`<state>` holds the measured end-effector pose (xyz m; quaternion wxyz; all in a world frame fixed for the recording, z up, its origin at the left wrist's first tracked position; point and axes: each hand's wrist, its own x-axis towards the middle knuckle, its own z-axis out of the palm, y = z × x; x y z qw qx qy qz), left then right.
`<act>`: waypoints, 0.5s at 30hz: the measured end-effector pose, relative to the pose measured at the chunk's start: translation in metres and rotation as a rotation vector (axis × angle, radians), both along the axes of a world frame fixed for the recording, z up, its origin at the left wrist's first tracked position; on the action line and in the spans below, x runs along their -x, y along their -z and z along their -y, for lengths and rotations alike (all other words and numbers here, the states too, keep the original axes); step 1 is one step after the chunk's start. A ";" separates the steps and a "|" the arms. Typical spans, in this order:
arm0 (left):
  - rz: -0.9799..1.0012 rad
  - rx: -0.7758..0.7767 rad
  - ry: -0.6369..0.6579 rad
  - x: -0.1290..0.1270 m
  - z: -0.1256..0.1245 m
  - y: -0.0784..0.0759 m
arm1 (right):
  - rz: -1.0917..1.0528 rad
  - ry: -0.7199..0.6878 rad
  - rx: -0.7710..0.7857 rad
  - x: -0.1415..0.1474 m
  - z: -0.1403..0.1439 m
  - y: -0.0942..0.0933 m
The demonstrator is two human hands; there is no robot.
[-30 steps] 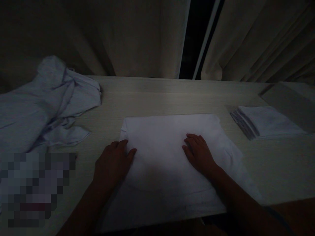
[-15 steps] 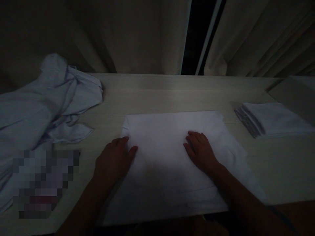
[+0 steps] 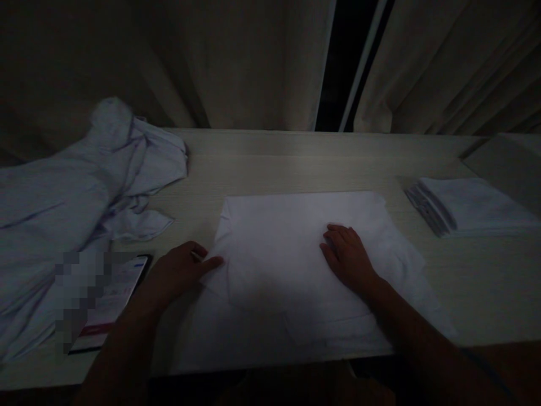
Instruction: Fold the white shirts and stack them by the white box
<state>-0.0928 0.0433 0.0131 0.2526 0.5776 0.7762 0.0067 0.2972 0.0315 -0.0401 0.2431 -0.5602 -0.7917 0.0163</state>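
Observation:
A white cloth [image 3: 270,248], perhaps a shirt, lies spread on the pale table in front of me, with a straight far edge and loose folds along its right side. My left hand [image 3: 181,270] is closed at its left edge, which is pinched between thumb and fingers and slightly raised. On the right half of the cloth, my right hand [image 3: 349,256] rests palm down, its fingers loosely stretched and only lightly curved. Nothing shows in that hand's grasp.
A crumpled heap of pale cloth [image 3: 63,203] covers the table's left side. A tablet or phone [image 3: 114,304], partly blurred out, lies by my left forearm. Folded white cloths [image 3: 477,206] are stacked at the right. Curtains [image 3: 253,62] hang behind the pale table [image 3: 279,160].
My left hand has moved left off the cloth's surface and taken hold of its left edge, lifting it a little. The right hand stays on the cloth. The view has shifted slightly.

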 end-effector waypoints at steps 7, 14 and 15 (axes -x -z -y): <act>0.181 -0.021 -0.017 0.002 0.002 0.007 | -0.007 0.000 -0.020 0.000 0.000 0.002; 0.402 -0.105 -0.180 -0.010 0.003 -0.006 | 0.001 0.002 -0.012 -0.001 -0.001 0.002; 0.468 -0.107 -0.205 -0.012 0.004 -0.006 | 0.003 0.003 -0.013 -0.001 -0.001 0.002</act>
